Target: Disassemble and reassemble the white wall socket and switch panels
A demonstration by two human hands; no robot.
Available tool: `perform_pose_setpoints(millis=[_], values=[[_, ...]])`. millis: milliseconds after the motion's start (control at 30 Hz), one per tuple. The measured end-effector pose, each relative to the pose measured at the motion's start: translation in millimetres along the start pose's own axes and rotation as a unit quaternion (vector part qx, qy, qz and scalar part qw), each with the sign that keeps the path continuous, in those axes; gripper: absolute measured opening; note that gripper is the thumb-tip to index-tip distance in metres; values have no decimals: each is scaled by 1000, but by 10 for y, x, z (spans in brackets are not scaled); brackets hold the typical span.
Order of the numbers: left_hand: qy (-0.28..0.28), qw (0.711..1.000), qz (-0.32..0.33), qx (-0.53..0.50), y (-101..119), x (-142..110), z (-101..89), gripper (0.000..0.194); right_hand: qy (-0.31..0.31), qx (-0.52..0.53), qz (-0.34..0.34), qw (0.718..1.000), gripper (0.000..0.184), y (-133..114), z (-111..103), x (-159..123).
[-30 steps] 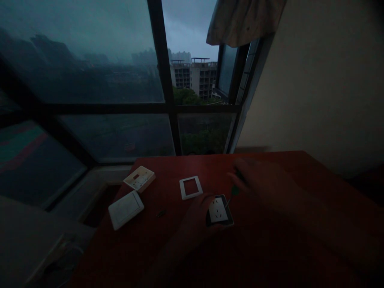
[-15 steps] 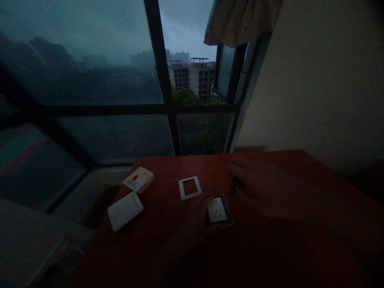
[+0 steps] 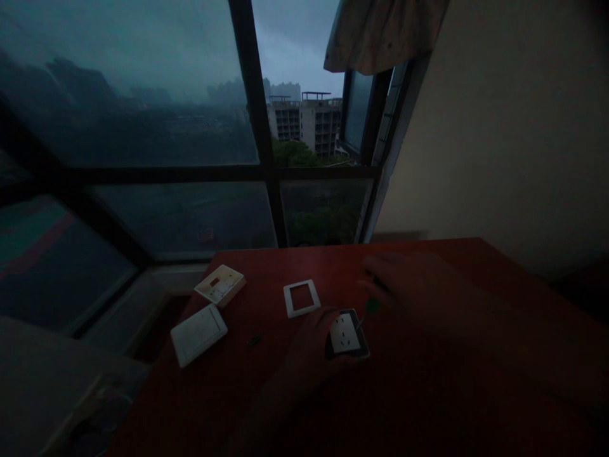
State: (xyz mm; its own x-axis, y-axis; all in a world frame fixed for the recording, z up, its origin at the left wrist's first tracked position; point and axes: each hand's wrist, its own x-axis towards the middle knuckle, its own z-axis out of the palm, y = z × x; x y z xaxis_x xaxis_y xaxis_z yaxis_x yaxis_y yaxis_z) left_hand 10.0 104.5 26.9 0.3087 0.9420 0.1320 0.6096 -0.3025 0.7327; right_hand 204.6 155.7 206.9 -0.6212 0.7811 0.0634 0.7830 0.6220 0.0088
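Observation:
A wall socket [image 3: 345,334] with a white face and dark surround lies on the reddish table. My left hand [image 3: 314,346] grips it from the left, thumb along the near edge and fingers over the far edge. My right hand [image 3: 404,289] is closed round the handle of a screwdriver [image 3: 372,306], whose green part shows below the fingers. Its shaft slants down to the socket's right edge; the dim light hides whether the tip sits in a screw. Just beyond my left hand lies a white square frame [image 3: 289,306].
On the table's left stand an open white back box [image 3: 228,292] and a white switch plate [image 3: 198,335]. Small metal pieces [image 3: 254,341], probably screws, lie right of the plate. Windows [image 3: 181,216] rise behind the table [image 3: 328,261], and a wall [image 3: 499,139] stands to the right.
The fingers of my right hand have shifted about the screwdriver handle, and the hand has turned slightly. My left hand and the socket have stayed in place.

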Motion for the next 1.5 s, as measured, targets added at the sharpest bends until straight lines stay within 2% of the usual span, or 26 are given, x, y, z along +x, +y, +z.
perform_pose_setpoints(millis=[100, 167, 267, 333, 433, 500, 600, 667, 833, 933, 1033, 1100, 1200, 1267, 1333, 1433, 1500], values=[[1, 1000, 2, -2, -18, -4, 10, 79, 2, -7, 2, 1000, 16, -24, 9, -1], [6, 1000, 3, 2, -30, -7, 20, 81, -8, 35, -35, 999, 10, -27, -5, -4], [11, 1000, 5, 6, -37, -8, 26, 82, -21, 68, -82, 994, 12, -34, -28, 15], [6, 1000, 6, 4, -39, -6, 24, 81, -12, 34, -67, 997, 11, -53, -24, 44], [-3, 1000, 2, 2, -49, -2, 23, 82, 0, -45, -2, 999, 22, -79, -3, 83], [-5, 1000, -2, 3, -58, -1, 28, 82, 6, -38, 8, 999, 21, -71, -5, 87], [-8, 1000, 1, 0, -61, 1, 34, 82, 1, 42, -67, 997, 16, -24, -23, 69], [-5, 1000, 2, -1, -57, 2, 35, 83, -8, 51, -97, 994, 15, 2, -11, 58], [-3, 1000, 7, -1, -42, -2, 29, 82, 27, -46, -12, 998, 23, -27, 75, 36], [6, 1000, 8, 4, -34, -6, 28, 81, 18, 15, -41, 999, 13, -54, 39, -3], [6, 1000, 3, 7, -28, -4, 28, 80, -7, 59, -80, 995, 14, -52, -14, -26], [5, 1000, 3, 6, -26, -1, 27, 80, -3, 25, -62, 998, 12, -48, -8, -18], [3, 1000, 6, 4, -23, 2, 21, 79, 16, -45, -4, 999, 23, -58, 43, 7], [3, 1000, 8, 6, -19, 2, 16, 79, 27, -45, 11, 999, 21, -74, 57, 12], [2, 1000, 10, 7, -16, 2, 12, 79, 25, -2, -10, 1000, 13, -88, 37, 6], [1, 1000, 3, 7, -27, 3, 18, 79, -3, 58, -61, 996, 12, -90, -8, -1], [-2, 1000, 2, 8, -45, 2, 28, 78, -6, 36, -52, 998, 11, -78, -7, 8]])
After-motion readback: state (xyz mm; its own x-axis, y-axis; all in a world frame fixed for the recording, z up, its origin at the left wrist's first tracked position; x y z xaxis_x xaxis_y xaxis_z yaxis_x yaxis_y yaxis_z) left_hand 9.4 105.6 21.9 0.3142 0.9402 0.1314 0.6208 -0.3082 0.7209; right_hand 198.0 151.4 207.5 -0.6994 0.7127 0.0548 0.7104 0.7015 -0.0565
